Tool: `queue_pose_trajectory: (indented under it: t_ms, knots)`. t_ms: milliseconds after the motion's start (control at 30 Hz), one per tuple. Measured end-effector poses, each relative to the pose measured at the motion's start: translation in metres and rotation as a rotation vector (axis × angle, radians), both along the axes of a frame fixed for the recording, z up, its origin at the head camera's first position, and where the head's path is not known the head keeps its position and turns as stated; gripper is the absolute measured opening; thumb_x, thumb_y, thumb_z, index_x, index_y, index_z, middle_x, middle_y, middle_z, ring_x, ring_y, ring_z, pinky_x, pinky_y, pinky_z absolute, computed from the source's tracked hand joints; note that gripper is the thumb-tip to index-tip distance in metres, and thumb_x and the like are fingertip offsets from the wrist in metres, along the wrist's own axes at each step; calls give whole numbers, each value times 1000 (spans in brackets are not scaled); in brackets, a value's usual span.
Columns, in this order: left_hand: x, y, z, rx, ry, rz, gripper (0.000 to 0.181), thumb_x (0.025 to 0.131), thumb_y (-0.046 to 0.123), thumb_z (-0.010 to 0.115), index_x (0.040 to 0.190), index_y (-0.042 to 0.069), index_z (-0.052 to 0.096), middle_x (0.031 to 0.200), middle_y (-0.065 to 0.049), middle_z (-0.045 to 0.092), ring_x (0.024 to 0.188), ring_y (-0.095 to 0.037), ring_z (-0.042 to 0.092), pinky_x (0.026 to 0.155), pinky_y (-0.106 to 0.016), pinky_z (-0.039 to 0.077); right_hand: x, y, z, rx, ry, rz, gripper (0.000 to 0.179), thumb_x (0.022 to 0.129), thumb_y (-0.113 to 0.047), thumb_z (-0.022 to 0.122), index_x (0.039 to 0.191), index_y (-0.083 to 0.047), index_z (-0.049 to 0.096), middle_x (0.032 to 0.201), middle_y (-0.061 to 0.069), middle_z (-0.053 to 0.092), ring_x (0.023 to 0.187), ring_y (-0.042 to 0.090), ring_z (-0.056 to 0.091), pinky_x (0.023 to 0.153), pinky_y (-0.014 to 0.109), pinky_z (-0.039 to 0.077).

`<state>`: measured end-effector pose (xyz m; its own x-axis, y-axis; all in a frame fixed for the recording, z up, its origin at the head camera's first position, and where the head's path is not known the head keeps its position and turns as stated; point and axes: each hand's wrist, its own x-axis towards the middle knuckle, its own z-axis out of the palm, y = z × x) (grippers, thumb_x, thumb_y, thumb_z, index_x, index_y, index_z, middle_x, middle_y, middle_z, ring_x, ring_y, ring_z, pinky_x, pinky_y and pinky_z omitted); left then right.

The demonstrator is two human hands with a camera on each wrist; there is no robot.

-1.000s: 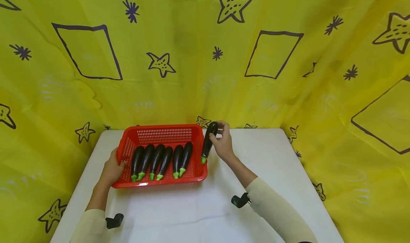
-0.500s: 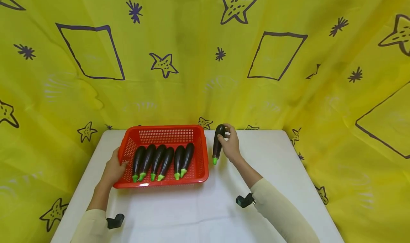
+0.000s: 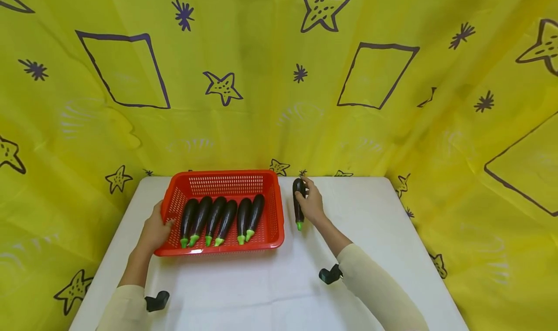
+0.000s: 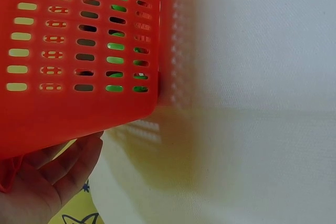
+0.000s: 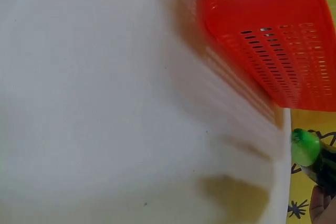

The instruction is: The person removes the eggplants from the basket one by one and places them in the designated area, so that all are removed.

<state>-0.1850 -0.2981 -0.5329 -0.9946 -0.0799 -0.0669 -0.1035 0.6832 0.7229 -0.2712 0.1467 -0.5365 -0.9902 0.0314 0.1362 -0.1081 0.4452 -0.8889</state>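
A red plastic basket [image 3: 226, 176] with slotted walls stands on the white table, with several dark purple eggplants [image 3: 213, 217] side by side in it, green stems toward me. My left hand [image 3: 154, 229] grips the basket's left side; in the left wrist view its fingers [image 4: 79, 166] curl under the rim. Just right of the basket, my right hand [image 3: 311, 200] holds a single eggplant [image 3: 298, 205] between thumb and fingers, stem end toward me. In the right wrist view only its green stem [image 5: 305, 148] and part of its body show. Whether it touches the table I cannot tell.
The white table [image 3: 244, 292] ends at a yellow curtain [image 3: 261, 127] with drawn stars, which runs behind and along both sides. A black wrist mount [image 3: 157, 301] sits at the left forearm, another black mount [image 3: 330, 274] at the right.
My right hand has carried the eggplant from over the basket's right rim to the right, then lowered it beside the basket. My left hand still holds the basket's side.
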Motion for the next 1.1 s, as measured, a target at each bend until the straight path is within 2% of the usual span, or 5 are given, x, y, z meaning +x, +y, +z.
queue_pose_trajectory:
  t_ms: [200, 433, 600, 867, 1100]
  knots:
    - [3, 0, 1, -8, -6, 3, 71, 101, -2, 55, 157, -14, 13, 133, -49, 47, 109, -59, 60, 90, -67, 50, -1, -2, -12, 88, -13, 20, 55, 96, -3, 62, 150, 1, 52, 128, 35, 59, 104, 44, 64, 82, 53, 58]
    - [2, 1, 2, -12, 0, 5, 71, 101, -1, 55, 157, -13, 14, 133, -49, 47, 109, -59, 59, 91, -67, 49, -6, -6, -21, 204, -57, 5, 56, 97, -4, 66, 151, -1, 52, 129, 34, 57, 116, 47, 58, 95, 58, 51]
    - [1, 1, 1, -13, 4, 7, 71, 101, -1, 55, 157, -13, 14, 133, -49, 47, 107, -58, 60, 90, -68, 49, -13, -9, -28, 265, -90, -8, 58, 97, -6, 70, 152, 0, 51, 131, 34, 56, 118, 46, 57, 101, 57, 49]
    - [3, -1, 1, -32, 18, 1, 70, 100, -1, 56, 156, -14, 15, 130, -49, 49, 107, -60, 60, 89, -67, 50, -18, -14, -36, 305, -147, -59, 59, 96, -14, 75, 149, -1, 54, 129, 34, 57, 117, 48, 58, 98, 58, 50]
    - [2, 1, 1, -26, 39, 4, 69, 100, -1, 55, 156, -14, 17, 130, -50, 49, 110, -61, 58, 91, -68, 47, -20, -15, -37, 326, -181, -65, 62, 98, -22, 72, 152, -1, 50, 135, 34, 52, 121, 47, 55, 101, 58, 49]
